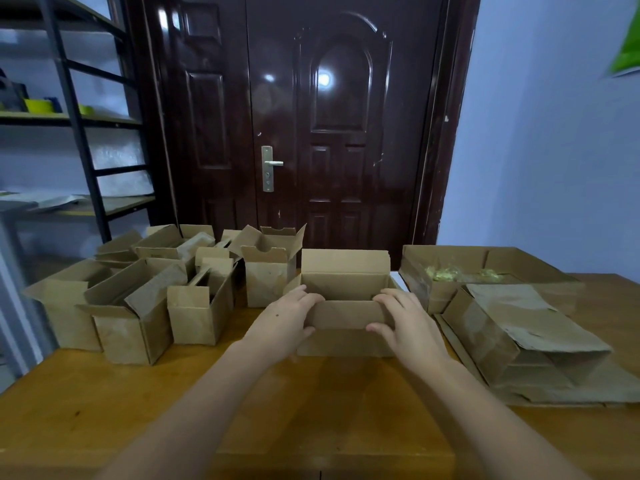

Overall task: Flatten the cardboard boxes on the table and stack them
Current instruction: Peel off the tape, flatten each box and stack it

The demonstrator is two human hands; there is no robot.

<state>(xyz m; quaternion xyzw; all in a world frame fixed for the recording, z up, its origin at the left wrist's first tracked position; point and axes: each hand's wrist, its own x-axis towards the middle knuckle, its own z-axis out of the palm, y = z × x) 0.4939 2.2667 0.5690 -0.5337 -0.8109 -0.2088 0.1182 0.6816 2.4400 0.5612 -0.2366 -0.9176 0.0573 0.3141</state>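
An open brown cardboard box [346,271] stands in the middle of the wooden table [104,410], its back flap upright and its near flap folded toward me. My left hand [282,323] grips the near flap's left corner, fingers over the rim and thumb on the front. My right hand [408,323] grips the right corner the same way. Several open boxes [138,306] crowd the table's left side. A stack of flattened boxes [519,341] lies on the right.
A large shallow cardboard box [485,268] with yellowish scraps inside sits at the back right. A dark double door [311,133] stands behind the table. A metal shelf rack [76,116] is at the left, a pale wall at the right.
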